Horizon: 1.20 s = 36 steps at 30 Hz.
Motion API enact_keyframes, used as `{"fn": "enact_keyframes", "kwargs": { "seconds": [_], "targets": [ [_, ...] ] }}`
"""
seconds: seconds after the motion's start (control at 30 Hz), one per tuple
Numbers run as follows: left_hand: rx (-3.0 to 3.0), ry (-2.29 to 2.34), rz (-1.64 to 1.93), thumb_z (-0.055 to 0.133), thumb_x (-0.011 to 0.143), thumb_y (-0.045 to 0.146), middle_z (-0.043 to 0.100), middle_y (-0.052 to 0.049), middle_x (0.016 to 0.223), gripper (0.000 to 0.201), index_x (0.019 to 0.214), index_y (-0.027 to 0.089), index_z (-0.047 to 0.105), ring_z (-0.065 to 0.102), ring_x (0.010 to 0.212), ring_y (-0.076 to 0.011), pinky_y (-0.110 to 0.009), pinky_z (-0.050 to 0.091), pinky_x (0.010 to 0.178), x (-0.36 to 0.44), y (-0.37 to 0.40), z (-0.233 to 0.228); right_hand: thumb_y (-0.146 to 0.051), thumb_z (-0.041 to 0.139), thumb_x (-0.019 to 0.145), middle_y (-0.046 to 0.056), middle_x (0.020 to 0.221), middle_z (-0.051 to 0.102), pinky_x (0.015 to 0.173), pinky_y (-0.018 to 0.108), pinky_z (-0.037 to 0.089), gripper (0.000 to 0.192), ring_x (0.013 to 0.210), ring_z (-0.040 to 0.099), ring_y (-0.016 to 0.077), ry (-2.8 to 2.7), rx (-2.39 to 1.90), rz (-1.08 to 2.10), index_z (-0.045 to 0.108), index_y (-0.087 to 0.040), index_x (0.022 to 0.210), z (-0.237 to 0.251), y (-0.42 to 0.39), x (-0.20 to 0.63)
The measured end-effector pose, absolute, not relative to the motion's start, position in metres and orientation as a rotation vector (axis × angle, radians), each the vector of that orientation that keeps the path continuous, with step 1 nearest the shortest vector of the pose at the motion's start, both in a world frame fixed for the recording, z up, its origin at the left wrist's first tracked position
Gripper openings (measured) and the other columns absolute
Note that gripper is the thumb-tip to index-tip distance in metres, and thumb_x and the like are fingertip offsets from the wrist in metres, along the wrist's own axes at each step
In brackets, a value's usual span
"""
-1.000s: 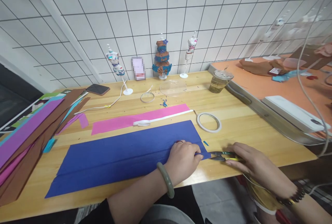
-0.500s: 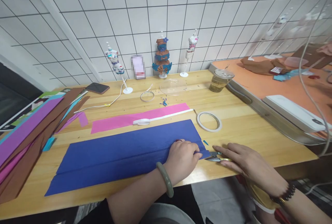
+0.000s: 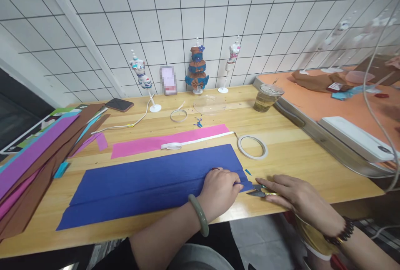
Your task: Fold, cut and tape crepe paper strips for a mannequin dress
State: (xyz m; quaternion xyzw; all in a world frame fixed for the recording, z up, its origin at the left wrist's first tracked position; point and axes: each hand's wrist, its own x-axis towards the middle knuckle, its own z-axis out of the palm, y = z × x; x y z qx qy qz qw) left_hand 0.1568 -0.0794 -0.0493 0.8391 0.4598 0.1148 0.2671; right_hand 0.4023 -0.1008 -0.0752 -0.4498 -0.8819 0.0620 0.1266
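A wide sheet of dark blue crepe paper [image 3: 140, 182] lies lengthwise on the table, with a crease along it. My left hand [image 3: 220, 188] rests on its right end, fingers curled, pinching the paper near the edge. Just to the right, my right hand [image 3: 293, 193] holds small thread snips [image 3: 261, 191] low over the table. Their blades are apart, pointing left at the paper's torn-looking right corner. A tiny teal scrap [image 3: 248, 172] lies between the paper and my right fingers. Part of the snips is hidden beneath those fingers.
Behind the blue sheet lie a pink strip [image 3: 137, 145] and a tape roll [image 3: 252, 147]. Crepe strips [image 3: 40, 149] are piled at left. Small dress forms [image 3: 142, 74], a dressed form [image 3: 197, 70], a phone [image 3: 119, 104] and a drink cup [image 3: 267, 98] stand or lie farther back.
The view has shifted slightly. The snips' blades look a little wider apart, the lower one turned flatter. My left hand keeps its place on the paper.
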Motion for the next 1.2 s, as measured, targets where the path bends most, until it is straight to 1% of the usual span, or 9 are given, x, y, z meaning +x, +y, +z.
{"fn": "enact_keyframes", "kwargs": {
  "seconds": [0.17,0.3,0.47,0.77,0.87,0.97,1.1,1.2],
  "targets": [
    [2.262,1.245,0.309,0.052,0.084,0.028,0.069,0.0,0.087,0.015,0.084,0.021,0.065,0.059,0.084,-0.0167,-0.029,0.039,0.081,0.1568,-0.0792,-0.0507,-0.041,0.05,0.086,0.006,0.097,0.068,0.07,0.029,0.054,0.034,0.087,0.066,0.02,-2.549,-1.28,0.303,0.062,-0.026,0.114,-0.0708,-0.0981,0.4001],
    [2.269,1.241,0.342,0.052,0.084,0.028,0.069,0.0,0.087,0.015,0.083,0.021,0.065,0.059,0.083,-0.0161,-0.028,0.039,0.081,0.1563,-0.0796,-0.0534,-0.041,0.051,0.086,0.005,0.096,0.068,0.069,0.029,0.053,0.034,0.085,0.066,0.0195,-2.562,-1.276,0.347,0.062,-0.027,0.114,-0.0699,-0.0961,0.4014],
    [2.275,1.245,0.353,0.054,0.084,0.029,0.069,0.001,0.084,0.015,0.081,0.021,0.066,0.059,0.08,-0.0165,-0.028,0.039,0.077,0.156,-0.0796,-0.0547,-0.039,0.05,0.086,0.005,0.097,0.068,0.071,0.028,0.053,0.032,0.086,0.065,0.0194,-2.601,-1.279,0.355,0.061,-0.027,0.114,-0.0706,-0.0945,0.4047],
    [2.274,1.239,0.349,0.053,0.084,0.029,0.068,0.0,0.082,0.016,0.079,0.02,0.065,0.059,0.081,-0.0167,-0.028,0.039,0.077,0.1558,-0.0795,-0.0531,-0.041,0.051,0.085,0.005,0.098,0.07,0.073,0.029,0.053,0.03,0.087,0.066,0.0195,-2.556,-1.28,0.326,0.066,-0.027,0.107,-0.0712,-0.0935,0.4053],
    [2.27,1.23,0.349,0.053,0.084,0.03,0.069,0.0,0.084,0.016,0.08,0.02,0.066,0.059,0.081,-0.0169,-0.028,0.039,0.077,0.1552,-0.0791,-0.0524,-0.039,0.051,0.085,0.004,0.099,0.07,0.074,0.028,0.054,0.03,0.088,0.066,0.0194,-2.549,-1.272,0.317,0.065,-0.027,0.108,-0.071,-0.0935,0.4053],
    [2.254,1.223,0.338,0.053,0.084,0.031,0.069,0.0,0.086,0.017,0.082,0.021,0.066,0.059,0.082,-0.0173,-0.029,0.039,0.078,0.1546,-0.0783,-0.0514,-0.039,0.051,0.085,0.005,0.1,0.069,0.072,0.027,0.054,0.031,0.088,0.066,0.0189,-2.567,-1.258,0.314,0.063,-0.026,0.111,-0.0707,-0.0939,0.404],
    [2.222,1.214,0.34,0.053,0.084,0.03,0.07,0.0,0.086,0.017,0.082,0.021,0.067,0.059,0.082,-0.017,-0.029,0.039,0.079,0.1542,-0.0772,-0.05,-0.039,0.049,0.087,0.007,0.097,0.069,0.069,0.026,0.053,0.032,0.085,0.066,0.0186,-2.591,-1.219,0.268,0.063,-0.022,0.11,-0.0708,-0.0935,0.4019],
    [2.216,1.209,0.343,0.054,0.084,0.03,0.07,0.0,0.086,0.016,0.082,0.021,0.067,0.059,0.082,-0.0171,-0.028,0.039,0.079,0.1543,-0.0768,-0.049,-0.039,0.05,0.086,0.007,0.095,0.069,0.067,0.025,0.053,0.032,0.083,0.067,0.0183,-2.602,-1.205,0.254,0.063,-0.022,0.111,-0.0698,-0.0916,0.3995]
  ]
}}
